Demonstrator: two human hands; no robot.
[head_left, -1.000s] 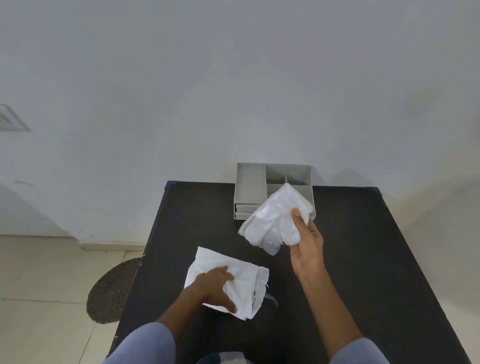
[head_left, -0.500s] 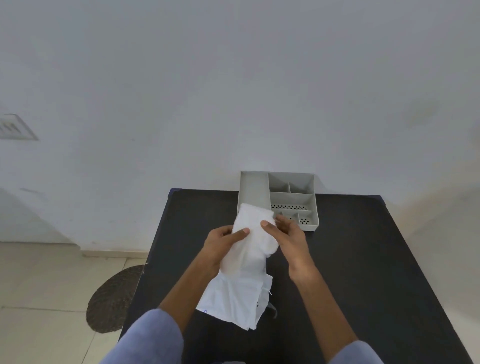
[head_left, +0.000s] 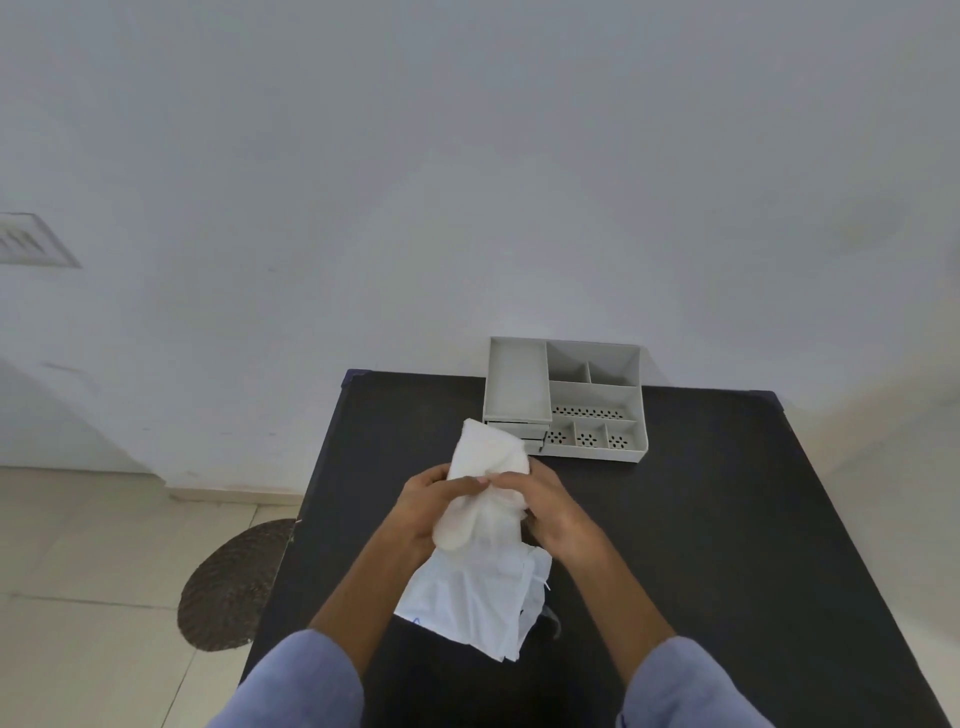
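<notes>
Gripping cloth (head_left: 488, 462) mid-roll within curled fingers of left hand (head_left: 423, 501) and right hand (head_left: 553, 512). Soft, light, floppy; best taken at that middle, not by loose ends beyond fingertips.

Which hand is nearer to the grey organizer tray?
Right. The right hand grips the rolled cloth directly in front of the grey organizer tray; the left hand grips it further to the left.

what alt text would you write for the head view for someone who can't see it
A person's left hand and right hand grip a rolled white cloth above a black rectangular table. A flat folded white cloth lies beneath them, and a grey plastic compartment organiser stands at the table's far edge.
</notes>
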